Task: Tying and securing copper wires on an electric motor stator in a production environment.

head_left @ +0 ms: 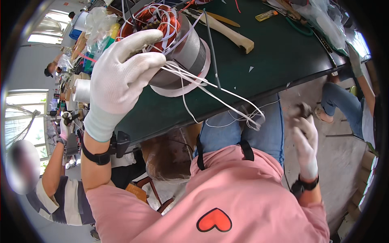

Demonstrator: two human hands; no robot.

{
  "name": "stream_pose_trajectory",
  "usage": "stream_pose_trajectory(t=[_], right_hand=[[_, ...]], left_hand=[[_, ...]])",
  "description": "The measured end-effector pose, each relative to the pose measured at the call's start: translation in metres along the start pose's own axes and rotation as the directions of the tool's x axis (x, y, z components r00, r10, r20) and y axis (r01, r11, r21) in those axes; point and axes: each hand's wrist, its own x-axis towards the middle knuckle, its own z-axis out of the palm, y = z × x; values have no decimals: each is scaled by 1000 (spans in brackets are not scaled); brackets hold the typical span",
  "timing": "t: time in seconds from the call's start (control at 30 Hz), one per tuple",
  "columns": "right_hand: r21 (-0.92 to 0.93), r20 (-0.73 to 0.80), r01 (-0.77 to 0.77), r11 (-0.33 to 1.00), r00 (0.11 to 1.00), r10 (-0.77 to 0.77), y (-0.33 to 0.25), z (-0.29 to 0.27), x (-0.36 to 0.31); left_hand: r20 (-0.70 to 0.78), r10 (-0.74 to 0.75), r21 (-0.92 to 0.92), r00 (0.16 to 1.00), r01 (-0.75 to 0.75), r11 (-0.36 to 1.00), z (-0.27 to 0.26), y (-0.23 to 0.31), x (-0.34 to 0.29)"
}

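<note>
A motor stator [187, 45] with a grey metal shell stands on the dark green tabletop [267, 48]. Copper windings [173, 23] and white sleeves crowd its top opening. My left hand [117, 77], in a white knitted glove, lies at the stator's near left rim, thumb and forefinger curled around white wires [216, 91]. Those wires run from under the thumb, down past the table edge and over my lap; the remaining fingers are hidden. My right hand [304, 143], gloved too, is off the table at the right, closed on a dark, motion-blurred object [300, 110] whose kind I cannot make out.
Beyond the stator lie a wooden handle [227, 33], a yellow lighter-like object [266, 15] and green-handled scissors [299, 26]. A dark thin rod [211, 48] leans by the stator. A white thread spool [82, 90] stands left. Other people sit at both sides.
</note>
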Motion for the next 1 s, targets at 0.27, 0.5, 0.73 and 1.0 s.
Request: stream_pose_trajectory(t=[0.27,0.5,0.73,1.0], right_hand=[[-385,204,314,868,946,-251,-28,21,5],[587,805,-809,-27,587,-86,-41,137,71],[762,500,-552,-338,834,-234,-49,131,91],[925,374,-351,147,911,-176,-34,137,94]], left_hand=[[178,-24,302,984,-32,953,-7,48,-15],[257,81,166,963,-126,978,-3,58,-13],[261,-46,-72,964,67,995,-39,-34,29],[532,81,265,843,-257,930,-30,-42,58]])
